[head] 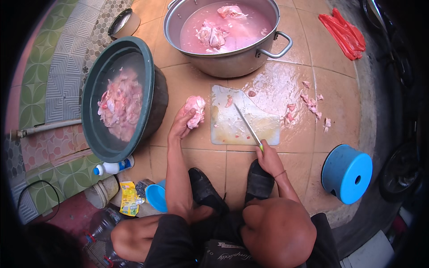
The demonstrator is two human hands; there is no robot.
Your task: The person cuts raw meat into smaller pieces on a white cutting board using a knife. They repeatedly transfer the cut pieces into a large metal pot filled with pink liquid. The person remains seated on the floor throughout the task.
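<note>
My left hand [182, 123] holds a piece of raw chicken [195, 110] above the tiles, left of a white plastic cutting board [244, 127]. In my right hand [268, 157] is the green handle of a knife [249, 127], its blade pointing up and left over the board. Small meat scraps lie on the board, and more scraps [310, 104] lie on the wet floor to its right. Beyond the board stands a large metal pot [228, 63] with chicken pieces [211, 35] in pinkish water. At the left, a dark green tub [150, 90] holds many raw pieces [122, 104] in water.
A blue plastic stool [355, 176] lies on its side at the right. A red plastic bag [345, 35] is at the upper right. Near the tub are a white bottle [114, 166], a yellow packet [129, 199], a blue container [157, 197] and a small bucket [129, 25].
</note>
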